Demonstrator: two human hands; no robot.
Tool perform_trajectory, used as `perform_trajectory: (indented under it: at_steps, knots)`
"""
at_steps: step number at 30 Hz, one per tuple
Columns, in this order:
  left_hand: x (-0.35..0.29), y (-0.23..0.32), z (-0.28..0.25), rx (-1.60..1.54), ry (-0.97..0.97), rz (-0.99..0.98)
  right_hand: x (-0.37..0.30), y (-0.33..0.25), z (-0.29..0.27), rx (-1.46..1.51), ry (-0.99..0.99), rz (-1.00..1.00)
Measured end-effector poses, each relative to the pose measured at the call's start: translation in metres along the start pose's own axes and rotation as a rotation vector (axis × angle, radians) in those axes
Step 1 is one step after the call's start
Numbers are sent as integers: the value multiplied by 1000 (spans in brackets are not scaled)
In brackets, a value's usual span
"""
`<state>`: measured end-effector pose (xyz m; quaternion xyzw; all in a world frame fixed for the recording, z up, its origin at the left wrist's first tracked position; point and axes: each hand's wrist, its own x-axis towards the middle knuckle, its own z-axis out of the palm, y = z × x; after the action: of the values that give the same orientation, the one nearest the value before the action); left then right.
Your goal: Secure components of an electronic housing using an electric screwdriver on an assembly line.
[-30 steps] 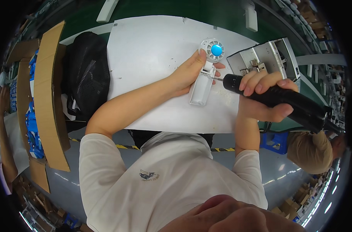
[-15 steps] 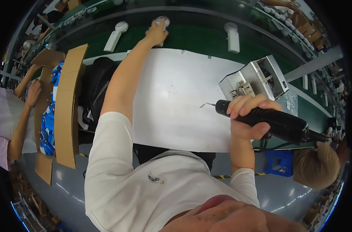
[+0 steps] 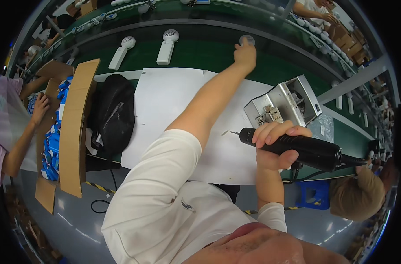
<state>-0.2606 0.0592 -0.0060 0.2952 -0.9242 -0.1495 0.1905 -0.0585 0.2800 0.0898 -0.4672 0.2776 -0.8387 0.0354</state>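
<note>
Across the worktop, my left hand (image 3: 245, 56) is closed around the round head of a white handheld fan (image 3: 248, 40), most of which is hidden behind the hand. Two more white handheld fans lie on the green belt to its left, one (image 3: 166, 50) nearer the hand and another (image 3: 120, 55) farther off. My right hand (image 3: 275, 143) grips a black electric screwdriver (image 3: 312, 149) above the white sheet (image 3: 161, 97), its thin bit pointing left. Just behind the screwdriver stands an open silver metal box (image 3: 282, 103) with small mechanical parts, apparently a screw feeder.
To the left are a black bag (image 3: 114, 114) and a cardboard carton (image 3: 75, 132) of blue packets. A co-worker's hand (image 3: 40, 105) is beside that carton. A slanting grey metal post (image 3: 359, 81) and a clear plastic bag (image 3: 322, 127) are at right. A cable trails from the screwdriver.
My left hand has let go of one fan and swung right to another. The right hand still holds the screwdriver in much the same place. The view has shifted slightly.
</note>
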Motion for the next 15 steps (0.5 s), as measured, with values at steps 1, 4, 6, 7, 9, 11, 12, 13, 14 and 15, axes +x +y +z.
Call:
perform_trajectory:
  at_steps: [1,4,6,7,9,11,12,13,14,15]
  knots:
    - [-4,-2,-6,1,-11,9,-1,-1,-3,-12,12,-5]
    - [-28,-32,-43,-918,-103,-148,-7,-7,-12,-27,57,-16]
    - [-83,-46,-88,-1427,-307,-291,-5,-14,-13,2,43,-11]
    - [-110,-54,-99,-1488,-354,-265,-3,-16,-12,16,37,-5]
    - [-170,-64,-121,-1568,-457,-305,-3,-21,-8,34,44,21]
    - [-211,-64,-136,-1588,-547,-398,-1,-25,-6,33,44,26]
    - [-226,-66,-138,-1640,-605,-451,-1,-24,-6,34,40,38]
    - [-238,-68,-138,-1695,-662,-505,-2,-22,-6,33,35,50]
    - [-243,-69,-132,-1705,-685,-530,-3,-19,-9,14,49,72]
    - [-248,-70,-126,-1722,-712,-501,-3,-14,-11,5,26,56]
